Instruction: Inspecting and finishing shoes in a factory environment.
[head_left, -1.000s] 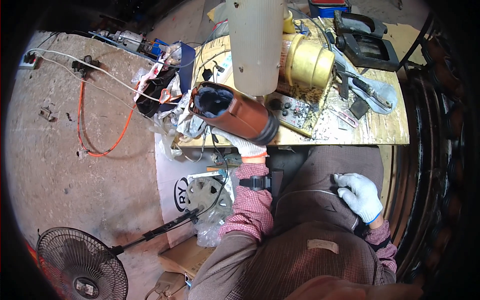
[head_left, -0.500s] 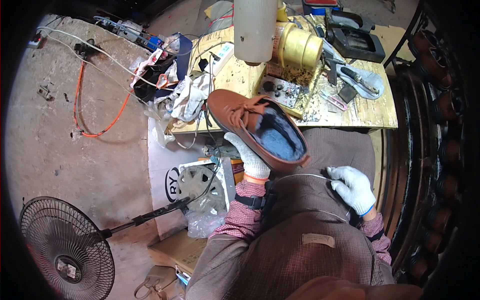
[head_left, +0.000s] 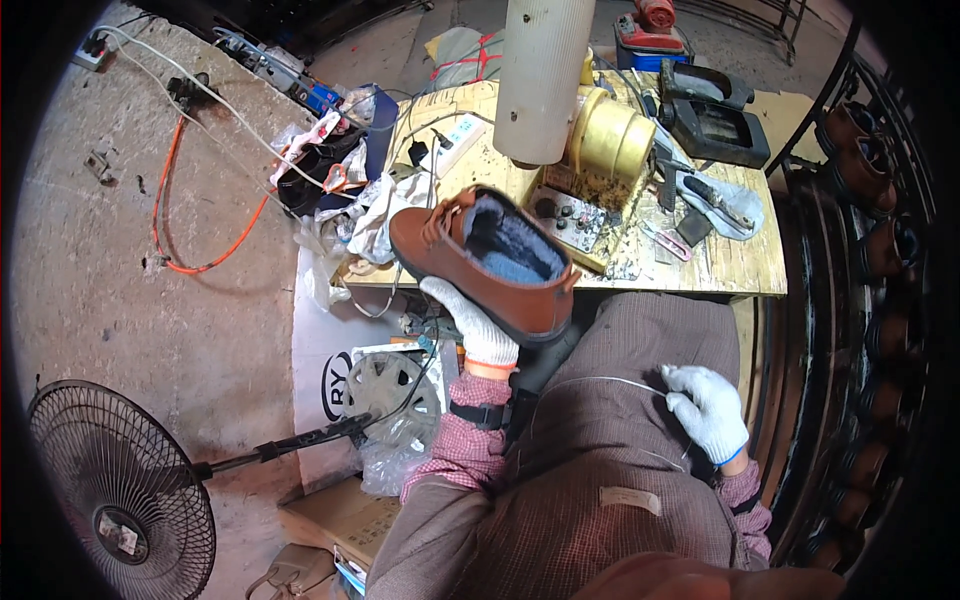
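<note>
A pale wooden table (head_left: 748, 266) stands beside a dark rack (head_left: 812, 300).

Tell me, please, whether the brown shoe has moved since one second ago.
Yes: the brown shoe has shifted downward in the view, its heel end now past the near edge of the wooden workbench.

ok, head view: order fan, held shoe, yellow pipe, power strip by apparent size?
1. Fan
2. Held shoe
3. Yellow pipe
4. Power strip

As pictured only; differing nearness leaves true size order unsure.
</note>
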